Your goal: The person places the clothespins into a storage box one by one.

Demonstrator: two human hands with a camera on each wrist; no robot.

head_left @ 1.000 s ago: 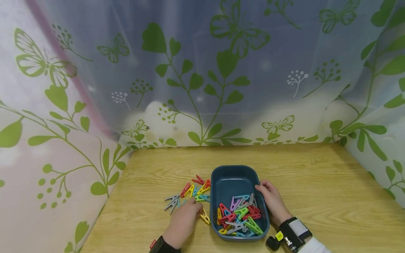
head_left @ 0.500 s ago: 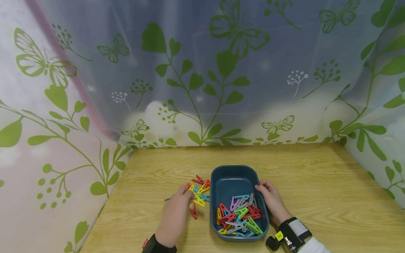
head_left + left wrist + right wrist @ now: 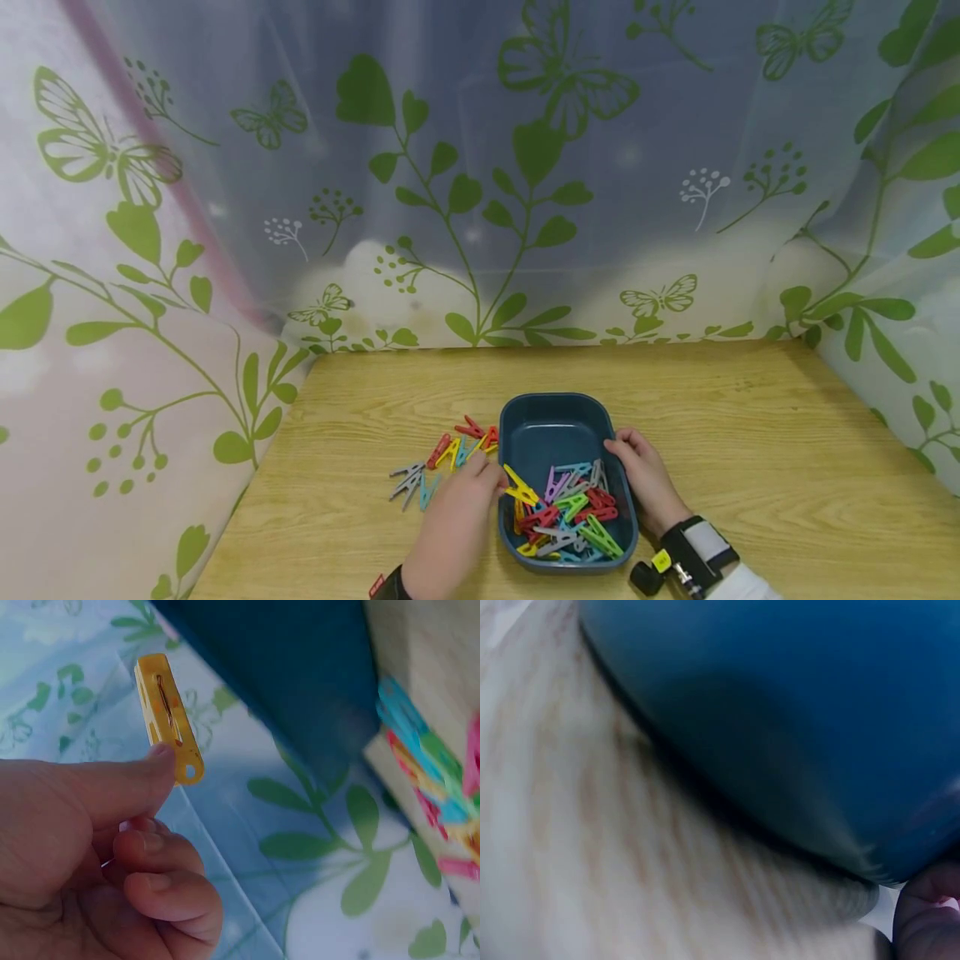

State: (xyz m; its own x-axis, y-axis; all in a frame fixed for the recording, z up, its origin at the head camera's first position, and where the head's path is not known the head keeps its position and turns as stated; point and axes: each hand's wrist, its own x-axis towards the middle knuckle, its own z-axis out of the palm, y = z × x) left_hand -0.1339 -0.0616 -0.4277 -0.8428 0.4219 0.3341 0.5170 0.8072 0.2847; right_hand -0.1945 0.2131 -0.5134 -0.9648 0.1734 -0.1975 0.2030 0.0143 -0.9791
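Observation:
My left hand (image 3: 463,508) pinches a yellow clothespin (image 3: 521,487) between thumb and fingers, over the left rim of a dark blue plastic bin (image 3: 555,397). In the left wrist view, the yellow clothespin (image 3: 166,712) stands out past the thumb tip, with its metal spring visible. The other fingers are curled in below it. On the far side of the bin, my right hand (image 3: 648,477) grips the right rim. Several clothespins (image 3: 573,505) in red, green, grey, purple and blue lie in the bin's near half. The right wrist view shows mostly the blurred bin wall (image 3: 780,712).
Left of the bin, a loose group of red, yellow and blue clothespins (image 3: 452,450) lies on the wooden table (image 3: 712,392), partly hidden by my left hand. Grey clothespins (image 3: 408,482) lie at its left edge. A patterned curtain (image 3: 480,208) encloses the table behind and at both sides.
My left hand went left to the loose clothespins, then came back right with the yellow clothespin to the bin's rim. A red clothespin seen beside it half a second ago is out of sight. My right hand stays put.

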